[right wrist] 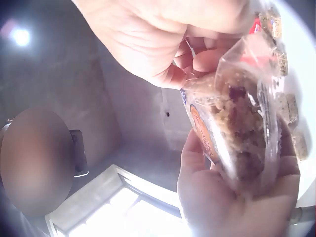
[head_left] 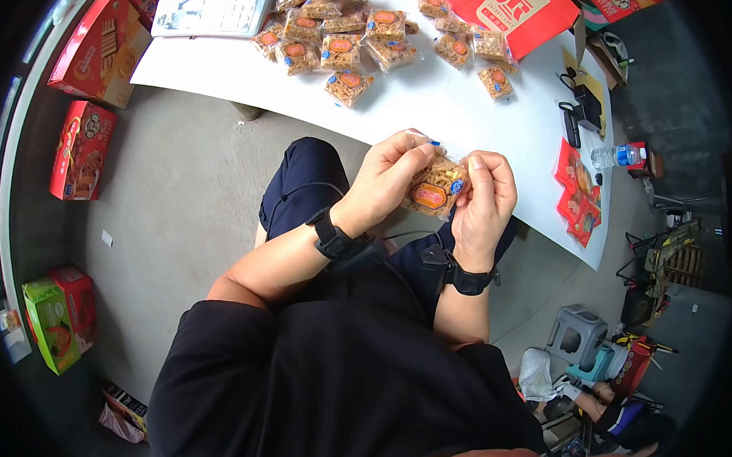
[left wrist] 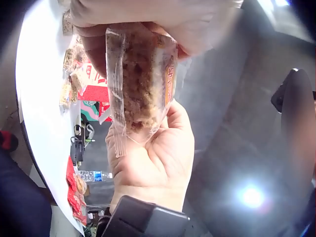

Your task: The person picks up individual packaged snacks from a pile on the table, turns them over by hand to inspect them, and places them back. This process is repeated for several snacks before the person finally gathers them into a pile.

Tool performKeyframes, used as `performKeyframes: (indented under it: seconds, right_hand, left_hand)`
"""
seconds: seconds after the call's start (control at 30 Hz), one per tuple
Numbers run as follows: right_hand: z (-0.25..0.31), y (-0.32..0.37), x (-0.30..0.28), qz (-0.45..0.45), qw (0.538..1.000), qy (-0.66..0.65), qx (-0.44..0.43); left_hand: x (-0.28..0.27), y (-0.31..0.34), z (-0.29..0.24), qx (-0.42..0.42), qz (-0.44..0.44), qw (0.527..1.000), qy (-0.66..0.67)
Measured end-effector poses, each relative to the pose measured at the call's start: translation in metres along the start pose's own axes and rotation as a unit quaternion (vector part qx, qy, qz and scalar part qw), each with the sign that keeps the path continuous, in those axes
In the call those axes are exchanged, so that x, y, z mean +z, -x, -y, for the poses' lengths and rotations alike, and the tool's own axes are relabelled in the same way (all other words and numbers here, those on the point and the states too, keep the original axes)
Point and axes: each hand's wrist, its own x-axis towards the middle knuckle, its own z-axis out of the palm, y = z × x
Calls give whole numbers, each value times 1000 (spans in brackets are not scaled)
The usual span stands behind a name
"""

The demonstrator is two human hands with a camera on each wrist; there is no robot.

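Observation:
I hold one clear snack packet (head_left: pixel 436 190) with an orange label between both hands, above my lap at the near edge of the white table (head_left: pixel 426 105). My left hand (head_left: pixel 384 179) pinches its upper left side. My right hand (head_left: pixel 484 196) grips its right edge with curled fingers. In the left wrist view the packet (left wrist: pixel 143 84) stands upright, showing brown crunchy filling, with the left hand (left wrist: pixel 148 19) above it and the right hand (left wrist: pixel 158 163) behind. In the right wrist view the packet (right wrist: pixel 232 133) lies between the right hand (right wrist: pixel 163 39) and the left hand (right wrist: pixel 232 197).
Several similar snack packets (head_left: pixel 343 40) lie on the far part of the table beside a red box (head_left: pixel 520 9). Red wrappers (head_left: pixel 578 197), a water bottle (head_left: pixel 617 155) and black clips (head_left: pixel 579 108) sit at its right end. Cartons (head_left: pixel 81 150) stand on the floor left; stools (head_left: pixel 575 334) right.

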Motion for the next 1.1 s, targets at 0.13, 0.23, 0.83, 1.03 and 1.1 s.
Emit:
performKeyframes:
  seconds: [0.13, 0.23, 0.83, 1.03, 1.1]
  right_hand:
    - [1, -1, -3, -6, 1000, -13, 9]
    - [-2, -4, -3, 1, 1000, -14, 26]
    - [-30, 8, 0, 58, 987, -29, 147]
    - [-34, 5, -5, 53, 991, -53, 108]
    - [-29, 5, -4, 25, 991, -80, 106]
  left_hand:
    - [1, -3, -8, 3, -7, 998, -65]
    - [2, -7, -12, -28, -22, 999, -10]
    - [-11, -23, -13, -61, -168, 973, 147]
    - [-10, -19, -11, -66, -162, 969, 177]
    - [-8, -18, -11, -73, -161, 967, 187]
